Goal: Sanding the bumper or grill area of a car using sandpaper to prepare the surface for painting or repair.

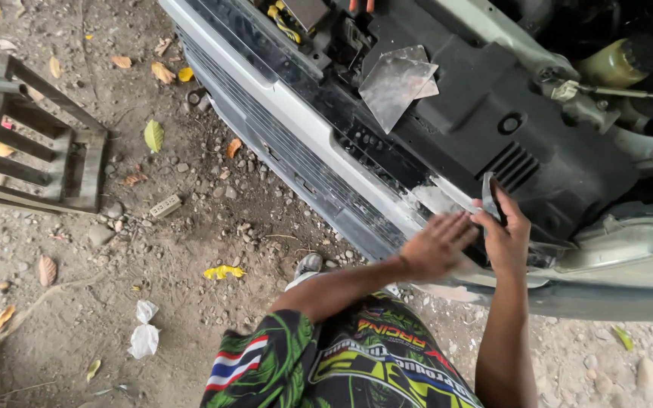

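Observation:
I stand at the front of a car with its bonnet up. My left hand (438, 243) lies flat, fingers together, on the white front panel (319, 102) above the grey bumper (281, 155), beside a patch of pale filler (436, 200). My right hand (504, 230) grips a thin metal scraper blade (488, 195), held upright against the black plastic cover (485, 113) next to that patch. A flat metal sheet (394, 79) rests on the black cover farther up.
A wooden slatted crate (47, 147) stands at the left on the dirt ground. Dry leaves, stones and white crumpled paper (143, 332) lie around. A yellowish fluid reservoir (614, 64) sits in the engine bay at top right. My shoe (307, 266) is by the bumper.

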